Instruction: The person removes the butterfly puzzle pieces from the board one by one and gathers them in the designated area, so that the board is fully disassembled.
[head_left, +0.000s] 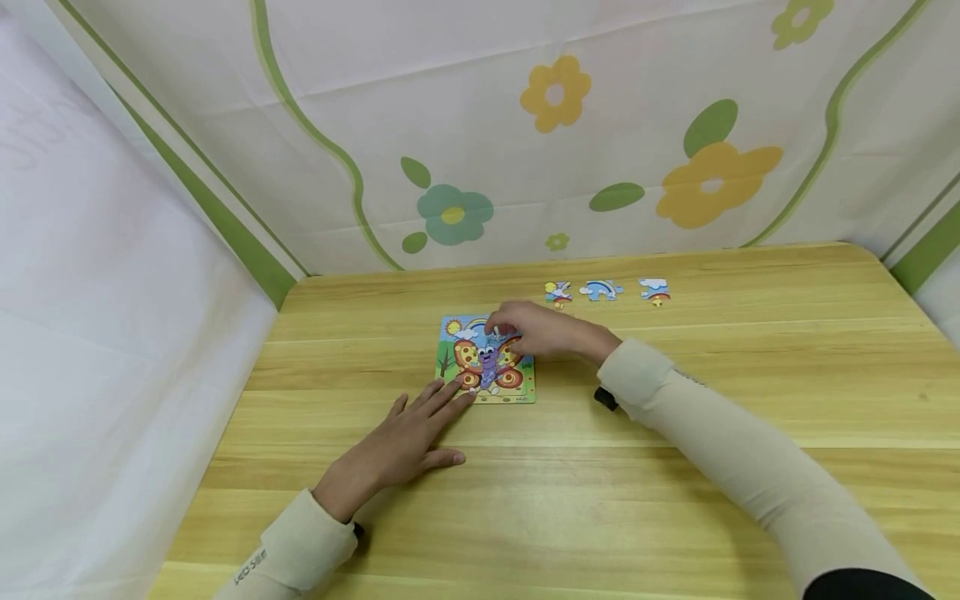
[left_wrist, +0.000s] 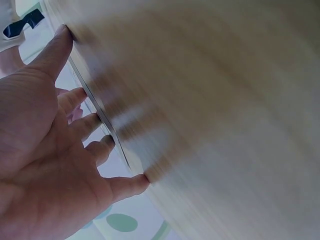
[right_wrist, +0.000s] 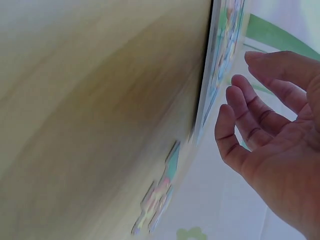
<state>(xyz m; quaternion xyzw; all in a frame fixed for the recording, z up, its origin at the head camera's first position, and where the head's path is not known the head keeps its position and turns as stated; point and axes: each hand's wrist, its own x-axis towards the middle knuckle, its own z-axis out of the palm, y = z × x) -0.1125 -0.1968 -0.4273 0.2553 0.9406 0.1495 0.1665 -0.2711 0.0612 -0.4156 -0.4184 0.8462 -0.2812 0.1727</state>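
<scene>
1. A white backdrop (head_left: 465, 117), printed with flowers, leaves and green vines, rises behind the far edge of everything I work on.
2. The wood-grained table (head_left: 637, 500) spreads beneath both my arms.
3. My left hand (head_left: 408, 437) reaches in from the near left; its fingers are spread, the tips at the near left corner of the puzzle board (head_left: 495, 399), the thumb out to the right.
4. My right hand (head_left: 540, 329) arches over the board's far right part, fingers bent; whether thumb and index pinch anything, I can't tell.
5. The board, nearly square, lies flat with its butterfly picture, partly under my right hand.
6. Three loose pieces lie in a left-to-right row, beyond and rightward of my right hand, the nearer one: the rainbow piece (head_left: 602, 290), long axis left to right; the cloud piece (head_left: 656, 289) at right; the sun piece (head_left: 558, 292) at left, closest to me.
</scene>
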